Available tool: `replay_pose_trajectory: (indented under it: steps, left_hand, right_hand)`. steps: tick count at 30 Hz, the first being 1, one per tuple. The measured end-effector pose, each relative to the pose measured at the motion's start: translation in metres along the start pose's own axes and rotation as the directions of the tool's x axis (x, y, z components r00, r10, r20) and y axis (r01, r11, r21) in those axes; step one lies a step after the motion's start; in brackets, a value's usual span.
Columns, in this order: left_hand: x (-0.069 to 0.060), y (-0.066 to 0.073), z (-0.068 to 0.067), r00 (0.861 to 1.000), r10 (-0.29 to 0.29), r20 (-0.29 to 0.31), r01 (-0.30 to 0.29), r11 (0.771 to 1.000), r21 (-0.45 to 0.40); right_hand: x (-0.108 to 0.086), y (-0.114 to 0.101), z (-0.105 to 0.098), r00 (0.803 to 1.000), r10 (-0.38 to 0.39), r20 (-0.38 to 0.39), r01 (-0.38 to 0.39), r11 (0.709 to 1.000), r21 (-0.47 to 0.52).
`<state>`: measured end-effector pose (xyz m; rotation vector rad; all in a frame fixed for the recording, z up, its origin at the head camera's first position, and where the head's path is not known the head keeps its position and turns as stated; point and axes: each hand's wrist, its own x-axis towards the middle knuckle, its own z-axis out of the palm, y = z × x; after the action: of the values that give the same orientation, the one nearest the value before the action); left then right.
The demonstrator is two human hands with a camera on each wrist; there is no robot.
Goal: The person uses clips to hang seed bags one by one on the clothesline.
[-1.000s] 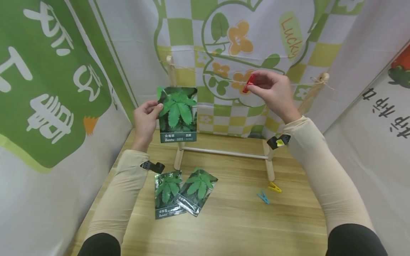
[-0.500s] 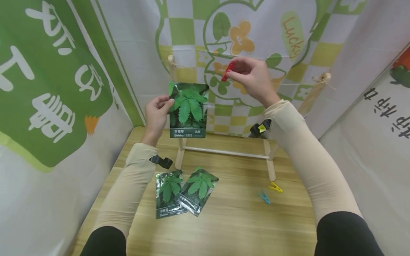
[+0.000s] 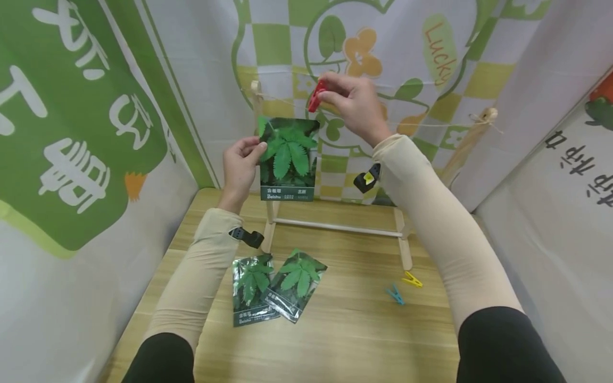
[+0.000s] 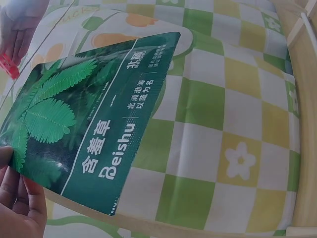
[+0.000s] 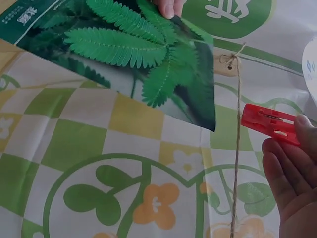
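A: Where's the seed packet [image 3: 288, 159]?

B: Up off the table [image 3: 364, 330], upright, picture outward. In the head view its top edge sits just under the string [image 3: 421, 125]; from the right wrist there's a gap between them.

A: Fingers?

B: Left hand [image 3: 241, 162] pinches the packet's side edge, thumb on the front, fingers behind. Right hand [image 3: 356, 103] pinches the red clip [image 3: 316, 97] by its back end. Clip's nose is right beside the string; can't tell if it touches. Can't tell how hard the clip is squeezed either.

A: How would the packet handle?

B: My read: very light, thin, flat enough to stand up from one edge. Glossy face, so probably slippery; a loose pinch could let it swivel. Hard squeeze might crease it, doubt it'd tear.

A: Best hold?

B: Side edge, upper half, about where the thumb is. Leaves the top edge free. Bottom corner would likely let it flop.

A: Clip?

B: Small, looks like hard plastic. Back ends are the right grip.

A: Other stuff?

B: Two overlapping packets [image 3: 298, 282] below, plus a blue clip [image 3: 395, 294] and a yellow clip [image 3: 412, 279] over right.
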<state>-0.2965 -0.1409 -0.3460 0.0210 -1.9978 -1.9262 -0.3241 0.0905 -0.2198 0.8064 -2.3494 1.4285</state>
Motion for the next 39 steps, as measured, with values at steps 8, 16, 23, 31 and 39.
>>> replay_pose_trajectory:
  steps: [8, 16, 23, 31, 39]
  left_hand:
    - [0.002, 0.002, 0.006, 1.000, -0.001, 0.004, 0.001, 1.000, -0.024]
    - [0.005, 0.004, 0.011, 1.000, 0.023, 0.007, -0.022, 0.999, -0.034]
    - [0.004, 0.002, 0.014, 0.999, 0.046, 0.005, -0.046, 0.998, -0.041]
    - [0.004, 0.001, 0.014, 0.999, 0.051, 0.012, -0.050, 0.998, -0.027]
    - [0.002, -0.003, 0.014, 1.000, 0.027, 0.011, -0.027, 0.999, -0.025]
  right_hand:
    - [0.006, 0.004, 0.008, 0.999, -0.008, -0.036, 0.007, 1.000, -0.027]
    - [0.010, -0.001, 0.014, 0.996, 0.085, 0.026, -0.079, 0.979, -0.186]
    - [0.014, -0.006, 0.021, 0.991, 0.093, 0.097, -0.064, 0.961, -0.269]
    - [0.020, -0.008, 0.023, 0.967, 0.182, 0.181, -0.121, 0.945, -0.304]
    - [0.018, -0.002, 0.021, 0.943, 0.241, 0.231, -0.185, 0.953, -0.239]
